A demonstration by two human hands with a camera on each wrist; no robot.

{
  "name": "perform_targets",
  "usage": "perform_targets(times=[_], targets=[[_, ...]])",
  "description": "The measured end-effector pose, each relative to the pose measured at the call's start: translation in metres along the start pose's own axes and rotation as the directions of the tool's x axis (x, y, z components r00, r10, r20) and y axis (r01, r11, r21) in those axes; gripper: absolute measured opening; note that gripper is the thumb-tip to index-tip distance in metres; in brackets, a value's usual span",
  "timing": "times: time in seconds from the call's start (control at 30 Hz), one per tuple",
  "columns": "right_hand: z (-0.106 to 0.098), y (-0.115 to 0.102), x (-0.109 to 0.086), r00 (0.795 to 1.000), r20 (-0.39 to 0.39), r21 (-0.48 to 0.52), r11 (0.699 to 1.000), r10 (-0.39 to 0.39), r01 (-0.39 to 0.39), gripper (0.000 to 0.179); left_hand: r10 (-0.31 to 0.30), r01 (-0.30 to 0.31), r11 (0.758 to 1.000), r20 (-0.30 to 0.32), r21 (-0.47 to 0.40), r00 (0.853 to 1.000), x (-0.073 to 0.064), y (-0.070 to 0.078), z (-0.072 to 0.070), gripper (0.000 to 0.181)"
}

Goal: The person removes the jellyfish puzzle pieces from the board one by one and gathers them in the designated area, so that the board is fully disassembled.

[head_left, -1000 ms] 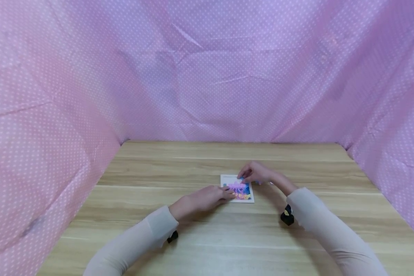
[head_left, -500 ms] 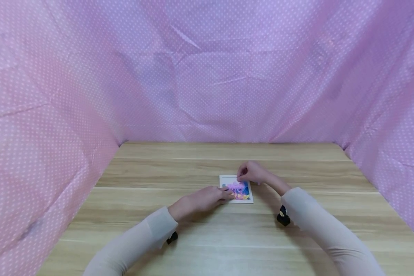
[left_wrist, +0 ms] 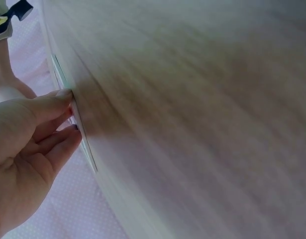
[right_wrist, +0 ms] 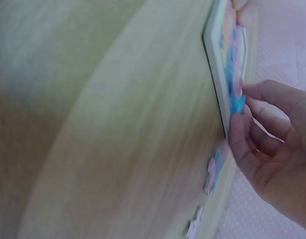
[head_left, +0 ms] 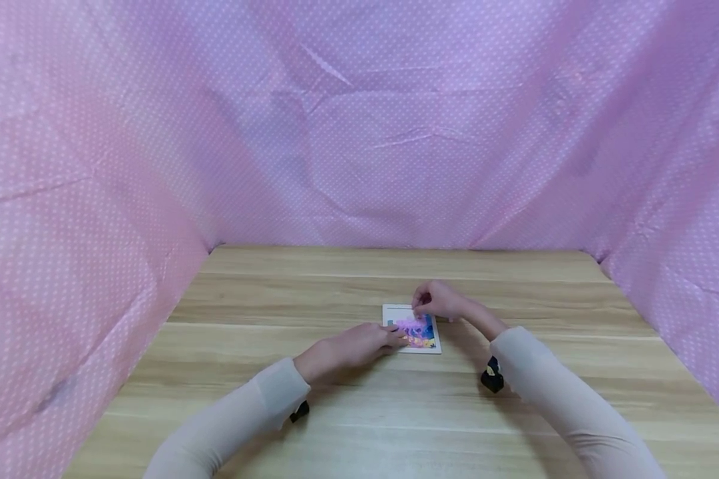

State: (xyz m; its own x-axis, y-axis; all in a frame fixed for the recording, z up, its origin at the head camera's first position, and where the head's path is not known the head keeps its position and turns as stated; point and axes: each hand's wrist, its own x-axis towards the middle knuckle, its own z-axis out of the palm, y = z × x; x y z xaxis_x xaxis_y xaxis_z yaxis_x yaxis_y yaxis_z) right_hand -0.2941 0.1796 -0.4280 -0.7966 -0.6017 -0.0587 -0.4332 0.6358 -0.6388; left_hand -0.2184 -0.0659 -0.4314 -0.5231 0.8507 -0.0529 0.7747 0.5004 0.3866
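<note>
Shifted slightly toward nine o'clock, the right hand pinches a blue piece at one on the puzzle board, mid-bench; the left hand rests, fingers extended, at eight. Likely fitting; next calls for pressing flat.

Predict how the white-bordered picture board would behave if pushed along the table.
The board would probably stay rigid, since its edges look straight and unbent. Lying flat and low on the table, it seems unlikely to tip or roll. The table's smooth look suggests it might slide easily.
</note>
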Motion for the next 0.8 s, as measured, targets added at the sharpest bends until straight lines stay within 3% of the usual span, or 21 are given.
perform_targets(times=[0.1, 0.2, 0.37, 0.8], targets=[[-0.006, 0.004, -0.003, 0.996, 0.079, 0.04, 0.998, -0.049, 0.046, 0.011, -0.001, 0.001, 1.0, 0.001, -0.02, 1.0, -0.002, 0.0, -0.001, 0.037], [-0.011, 0.007, -0.006, 0.991, 0.128, 0.057, 0.998, -0.049, 0.042, 0.02, -0.015, 0.015, 0.999, 0.004, -0.046, 1.0, -0.003, 0.001, -0.001, 0.038], [-0.01, 0.008, -0.009, 0.99, 0.143, 0.044, 0.999, -0.013, 0.007, 0.027, -0.011, 0.011, 0.999, -0.001, -0.034, 1.0, -0.003, 0.002, 0.001, 0.037], [-0.012, 0.002, -0.012, 0.991, 0.131, 0.057, 0.998, 0.012, -0.019, 0.02, 0.018, -0.017, 0.999, -0.027, 0.041, 0.999, 0.002, 0.001, 0.002, 0.034]])
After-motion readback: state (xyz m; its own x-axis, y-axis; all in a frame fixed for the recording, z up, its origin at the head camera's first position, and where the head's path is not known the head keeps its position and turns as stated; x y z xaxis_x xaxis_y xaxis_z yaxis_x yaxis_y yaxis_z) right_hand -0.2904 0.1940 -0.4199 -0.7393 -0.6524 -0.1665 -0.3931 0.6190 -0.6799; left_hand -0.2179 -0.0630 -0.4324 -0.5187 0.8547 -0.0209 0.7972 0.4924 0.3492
